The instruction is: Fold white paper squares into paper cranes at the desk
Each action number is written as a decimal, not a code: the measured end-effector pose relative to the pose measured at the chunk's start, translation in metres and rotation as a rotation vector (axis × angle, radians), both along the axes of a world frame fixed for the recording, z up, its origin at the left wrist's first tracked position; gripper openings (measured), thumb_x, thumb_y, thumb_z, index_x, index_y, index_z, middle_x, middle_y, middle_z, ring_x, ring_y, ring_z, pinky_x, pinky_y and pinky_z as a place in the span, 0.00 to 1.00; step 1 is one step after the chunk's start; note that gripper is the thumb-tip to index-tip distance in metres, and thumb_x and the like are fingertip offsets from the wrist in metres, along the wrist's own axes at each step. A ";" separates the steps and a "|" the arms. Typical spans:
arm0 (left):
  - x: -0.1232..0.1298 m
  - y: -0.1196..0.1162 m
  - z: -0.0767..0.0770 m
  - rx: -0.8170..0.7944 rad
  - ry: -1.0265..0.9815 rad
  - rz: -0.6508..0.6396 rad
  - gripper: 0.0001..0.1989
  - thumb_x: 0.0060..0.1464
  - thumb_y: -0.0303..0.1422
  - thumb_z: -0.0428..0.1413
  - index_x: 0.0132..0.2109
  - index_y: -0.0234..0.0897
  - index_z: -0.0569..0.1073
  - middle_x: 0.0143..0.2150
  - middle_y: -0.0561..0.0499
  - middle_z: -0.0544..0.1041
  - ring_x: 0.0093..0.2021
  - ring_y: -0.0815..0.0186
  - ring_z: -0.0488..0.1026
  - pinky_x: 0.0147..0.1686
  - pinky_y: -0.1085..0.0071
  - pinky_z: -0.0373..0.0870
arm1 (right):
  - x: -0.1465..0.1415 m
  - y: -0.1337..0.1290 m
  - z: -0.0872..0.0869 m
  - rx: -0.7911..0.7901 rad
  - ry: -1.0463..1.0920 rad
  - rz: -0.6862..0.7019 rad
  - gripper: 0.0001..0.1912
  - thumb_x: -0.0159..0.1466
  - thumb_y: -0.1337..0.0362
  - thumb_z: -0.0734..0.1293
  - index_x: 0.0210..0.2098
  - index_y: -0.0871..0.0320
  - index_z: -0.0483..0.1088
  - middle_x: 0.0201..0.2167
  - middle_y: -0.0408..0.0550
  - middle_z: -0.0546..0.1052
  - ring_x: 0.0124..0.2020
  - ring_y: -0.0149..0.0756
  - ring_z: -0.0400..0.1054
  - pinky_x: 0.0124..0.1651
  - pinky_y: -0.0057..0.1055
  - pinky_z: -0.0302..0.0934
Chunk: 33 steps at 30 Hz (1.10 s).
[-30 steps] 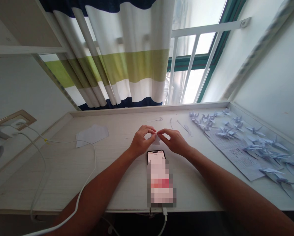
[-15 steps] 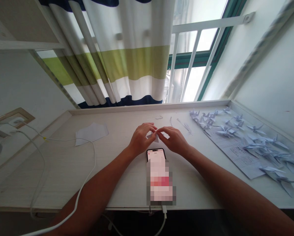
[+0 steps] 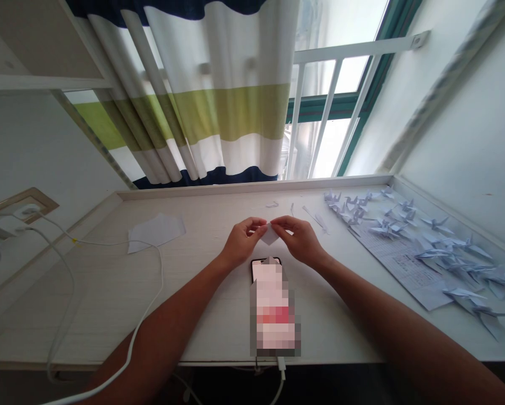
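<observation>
Between my two hands is a small folded piece of white paper (image 3: 270,235), its lower corner pointing toward me. My left hand (image 3: 244,241) pinches its left side between thumb and fingers. On the opposite side my right hand (image 3: 293,235) grips the paper's upper right edge the same way. Fingers cover parts of the sheet, so its full fold is hidden. Just below the hands a phone (image 3: 273,304) lies face up on the white desk (image 3: 210,315), its screen partly blurred out.
Several folded paper cranes (image 3: 436,225) crowd the right side, some on a printed sheet (image 3: 400,267). Loose white paper (image 3: 156,232) lies at left. Paper scraps (image 3: 318,219) sit beyond my hands. A white charging cable (image 3: 162,270) crosses my left forearm.
The paper now shows as a flatter diamond shape between my hands. My left fingers have curled in closer to its edge, and the view has tilted slightly.
</observation>
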State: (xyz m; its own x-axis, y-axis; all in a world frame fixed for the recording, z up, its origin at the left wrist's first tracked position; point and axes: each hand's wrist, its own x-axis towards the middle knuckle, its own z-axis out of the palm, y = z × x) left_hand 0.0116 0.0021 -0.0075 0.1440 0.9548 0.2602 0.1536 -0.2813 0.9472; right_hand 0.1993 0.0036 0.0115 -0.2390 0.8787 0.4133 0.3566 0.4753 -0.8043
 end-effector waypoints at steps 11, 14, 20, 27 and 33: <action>0.001 -0.002 0.003 -0.107 -0.017 -0.076 0.16 0.54 0.45 0.63 0.37 0.35 0.79 0.32 0.47 0.81 0.32 0.64 0.77 0.32 0.69 0.70 | -0.004 0.012 -0.011 -0.173 0.336 0.044 0.12 0.61 0.54 0.72 0.37 0.56 0.76 0.37 0.50 0.83 0.39 0.43 0.78 0.44 0.41 0.73; 0.002 -0.003 0.004 -0.144 -0.014 -0.091 0.16 0.54 0.44 0.64 0.37 0.34 0.79 0.31 0.46 0.81 0.32 0.63 0.79 0.33 0.69 0.71 | -0.004 0.012 -0.009 -0.187 0.327 0.039 0.14 0.61 0.53 0.72 0.38 0.57 0.76 0.36 0.51 0.83 0.38 0.42 0.77 0.43 0.40 0.72; 0.000 -0.002 0.004 -0.142 0.017 -0.107 0.16 0.51 0.43 0.65 0.36 0.32 0.79 0.31 0.46 0.81 0.31 0.66 0.77 0.34 0.70 0.72 | 0.002 0.010 -0.003 -0.219 0.144 0.149 0.16 0.64 0.51 0.69 0.36 0.59 0.77 0.31 0.49 0.81 0.30 0.36 0.74 0.31 0.31 0.69; -0.001 -0.004 0.007 -0.273 -0.041 -0.229 0.21 0.52 0.48 0.65 0.39 0.31 0.80 0.35 0.43 0.82 0.35 0.61 0.80 0.35 0.68 0.75 | 0.004 0.012 -0.008 -0.275 0.097 0.166 0.18 0.66 0.48 0.67 0.33 0.59 0.71 0.20 0.42 0.75 0.15 0.28 0.66 0.17 0.25 0.57; -0.003 -0.004 0.005 -0.300 -0.062 -0.277 0.23 0.54 0.50 0.63 0.40 0.30 0.80 0.37 0.42 0.83 0.37 0.62 0.80 0.37 0.66 0.77 | 0.000 0.011 -0.009 -0.279 0.192 0.215 0.20 0.66 0.46 0.67 0.35 0.58 0.69 0.25 0.46 0.79 0.23 0.35 0.75 0.26 0.30 0.69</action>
State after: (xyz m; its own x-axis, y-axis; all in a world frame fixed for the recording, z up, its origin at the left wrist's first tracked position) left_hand 0.0088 -0.0018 -0.0027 0.3990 0.9169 -0.0076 0.0513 -0.0140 0.9986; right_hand 0.1996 0.0143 0.0022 -0.3718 0.9017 0.2206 0.1035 0.2765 -0.9554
